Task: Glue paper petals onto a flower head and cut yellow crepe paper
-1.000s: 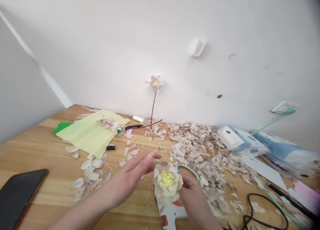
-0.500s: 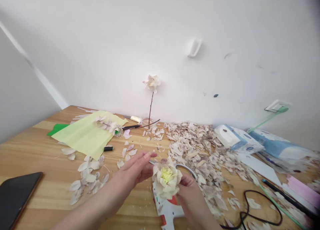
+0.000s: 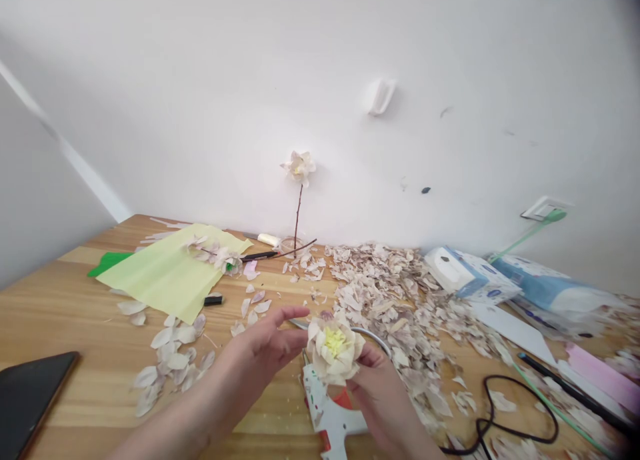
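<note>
My right hand (image 3: 383, 393) grips a cream paper flower (image 3: 334, 348) with a yellow centre from below, holding it above the wooden table (image 3: 75, 327). My left hand (image 3: 273, 340) hovers at the flower's left side, thumb and fingers close together near its outer petals; whether they pinch a petal is unclear. Under the flower lies a white glue gun (image 3: 333, 417) with red trim. Scissors (image 3: 373, 335) lie just behind the flower.
A heap of petal scraps (image 3: 400, 300) covers the table's middle right. Loose petals (image 3: 173, 360), yellow paper (image 3: 170, 277), a dark phone (image 3: 30, 397) at left. A stemmed flower (image 3: 299, 170) stands by the wall. Tissue packs (image 3: 470, 277), a black cable (image 3: 515, 413) at right.
The flower and both hands have shifted slightly toward me, and the glue gun under them shows more. My left fingers have drawn closer to the petals.
</note>
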